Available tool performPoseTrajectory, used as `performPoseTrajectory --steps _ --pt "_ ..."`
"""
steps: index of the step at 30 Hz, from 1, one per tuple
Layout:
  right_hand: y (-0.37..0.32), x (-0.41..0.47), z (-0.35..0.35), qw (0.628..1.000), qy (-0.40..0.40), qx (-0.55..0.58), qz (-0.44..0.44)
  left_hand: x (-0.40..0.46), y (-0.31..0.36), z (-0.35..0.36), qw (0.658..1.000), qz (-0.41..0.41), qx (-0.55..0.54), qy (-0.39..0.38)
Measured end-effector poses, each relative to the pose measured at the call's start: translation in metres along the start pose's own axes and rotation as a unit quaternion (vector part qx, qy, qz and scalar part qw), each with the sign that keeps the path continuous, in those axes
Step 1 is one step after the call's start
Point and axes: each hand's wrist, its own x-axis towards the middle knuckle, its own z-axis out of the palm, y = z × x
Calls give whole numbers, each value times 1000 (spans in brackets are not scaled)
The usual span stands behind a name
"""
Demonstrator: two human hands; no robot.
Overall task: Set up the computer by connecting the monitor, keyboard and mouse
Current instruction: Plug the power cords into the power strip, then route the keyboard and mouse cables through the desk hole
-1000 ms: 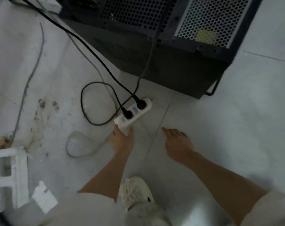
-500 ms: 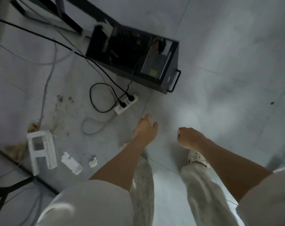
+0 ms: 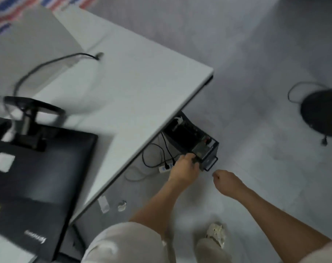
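Monitor (image 3: 34, 179) lay face-down on surface (image 3: 142, 88); left hand (image 3: 184, 167) hung relaxed, seemingly empty; right hand (image 3: 226, 180) clenched, empty.

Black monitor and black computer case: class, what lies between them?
In the head view, the white tabletop's edge separates monitor from case.

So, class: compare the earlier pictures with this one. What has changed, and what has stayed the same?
The person has stood up: the view pulled back, bringing the white desk and monitor into sight. The left hand left the power strip; the right hand curled shut, empty. Both plugs stay in; the computer case is unmoved.
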Motion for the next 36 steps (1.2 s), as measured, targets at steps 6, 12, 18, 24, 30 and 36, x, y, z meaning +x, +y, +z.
performPoseTrajectory --steps 6,12,18,24,30,36 --pt "-126 -56 -8 995 22 -5 -93 -63 -45 -109 994 -5 -19 111" --pt "-268 -114 58 975 22 -62 -214 -169 -157 -207 965 -61 -55 250" --pt "-405 -194 201 943 -45 -128 -305 -325 -334 -268 915 -163 -93 358" --pt "-513 -273 360 892 -152 -170 -390 -493 -483 -299 837 -272 -159 448" --pt "-574 -316 476 845 -188 -226 -446 -606 -581 -282 768 -376 -188 483" --pt "-617 -302 553 833 -174 -291 -437 -662 -645 -251 731 -438 -236 467"
